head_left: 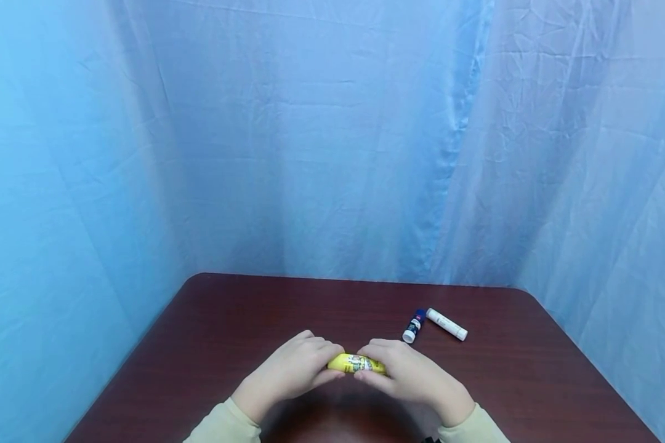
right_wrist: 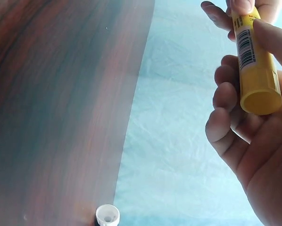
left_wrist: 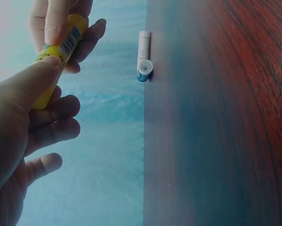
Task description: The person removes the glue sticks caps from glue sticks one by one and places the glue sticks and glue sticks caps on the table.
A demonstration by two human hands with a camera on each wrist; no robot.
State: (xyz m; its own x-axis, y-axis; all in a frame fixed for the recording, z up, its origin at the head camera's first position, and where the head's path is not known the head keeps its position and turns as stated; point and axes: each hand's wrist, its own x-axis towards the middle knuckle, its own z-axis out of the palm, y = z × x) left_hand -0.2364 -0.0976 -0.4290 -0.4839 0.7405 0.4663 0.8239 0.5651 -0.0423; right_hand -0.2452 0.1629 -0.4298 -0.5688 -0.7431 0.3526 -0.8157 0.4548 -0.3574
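In the head view we see the yellow tube [head_left: 357, 363] at the lower centre of the frame, over the near part of the dark red-brown table [head_left: 227, 320]. It lies almost level across the picture, between our two hands. Our left hand [head_left: 296, 367], on the left of it, pinches one end between thumb and fingers. Our right hand [head_left: 403, 373] grips the other end the same way, so both hands are grasping the one tube.

In the left wrist view we find the tube slanting through the upper left of the frame, our left thumb pressed along it and the last fingers of that hand held away from it. A barcode [left_wrist: 70, 41] shows on its label. In the right wrist view the tube stands at the upper right, its broad round end turned toward the lower part of the frame, with our right thumb on its side; the fingertips of our left hand show above, at the top edge.

Right of centre in the head view, beyond our right hand, we see a blue-and-white tube [head_left: 414, 326] and a white tube [head_left: 446, 324] lying on the table. Their upper ends come close together; we cannot tell whether they touch. A hollow, round white end of the blue-and-white tube shows at the bottom of the right wrist view.

We wear pale sleeves [head_left: 221, 424], and pale blue cloth [head_left: 332, 154] hangs behind the table and at both sides.
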